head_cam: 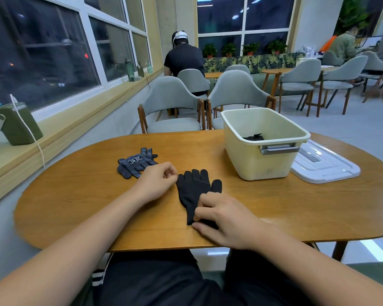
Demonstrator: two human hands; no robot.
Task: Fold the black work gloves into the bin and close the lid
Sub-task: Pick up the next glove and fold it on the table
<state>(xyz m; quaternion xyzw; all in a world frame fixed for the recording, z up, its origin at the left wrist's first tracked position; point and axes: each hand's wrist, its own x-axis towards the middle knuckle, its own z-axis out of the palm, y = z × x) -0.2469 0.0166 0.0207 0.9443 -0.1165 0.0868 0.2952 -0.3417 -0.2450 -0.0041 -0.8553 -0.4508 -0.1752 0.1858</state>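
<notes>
A plain black glove (194, 191) lies flat on the wooden table (296, 208), fingers pointing away from me. My right hand (224, 219) rests on its cuff end, fingers curled and pinching the fabric. My left hand (158, 181) sits at the glove's left edge with its fingers curled, fingertips touching the little-finger side. A pair of dotted black gloves (136, 163) lies further left. The cream bin (263, 142) stands open at the back right with a dark folded glove (254, 137) inside. Its white lid (324, 164) lies flat on the table right of the bin.
Grey chairs (170, 107) stand behind the table. A green box with a white cable (16, 123) sits on the window ledge at left. People sit at other tables in the background.
</notes>
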